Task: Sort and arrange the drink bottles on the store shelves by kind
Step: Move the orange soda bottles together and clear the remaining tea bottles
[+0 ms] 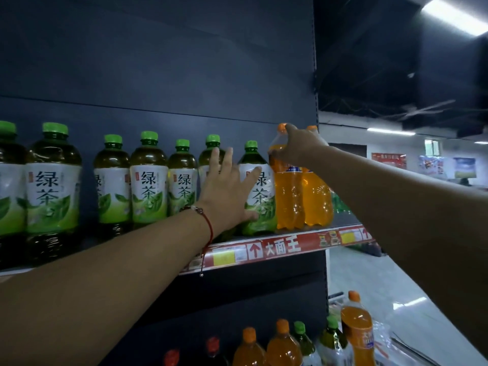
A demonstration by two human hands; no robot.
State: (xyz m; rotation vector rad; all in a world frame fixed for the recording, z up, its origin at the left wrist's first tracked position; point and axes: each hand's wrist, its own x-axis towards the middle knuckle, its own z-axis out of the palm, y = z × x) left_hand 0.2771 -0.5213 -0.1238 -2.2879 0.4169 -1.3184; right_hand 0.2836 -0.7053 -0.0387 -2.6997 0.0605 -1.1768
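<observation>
Single head-worn wide-angle view, facing forward and slightly upward at the upper shelf (277, 247); close, within arm's reach. Shelf's right end and aisle beyond fill the right side.

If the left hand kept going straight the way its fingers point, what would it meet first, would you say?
The left hand already lies against the rightmost green tea bottle; pushed further, its fingertips would probably reach the green tea bottle behind, though depth is unclear.

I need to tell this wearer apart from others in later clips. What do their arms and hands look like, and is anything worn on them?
Both forearms are bare, with no sleeves or gloves in view. The left hand has a thin red string bracelet at the wrist, carrying a few small beads, and a loose end hangs down to a small bead. The right hand shows no ring, watch or band.
</observation>
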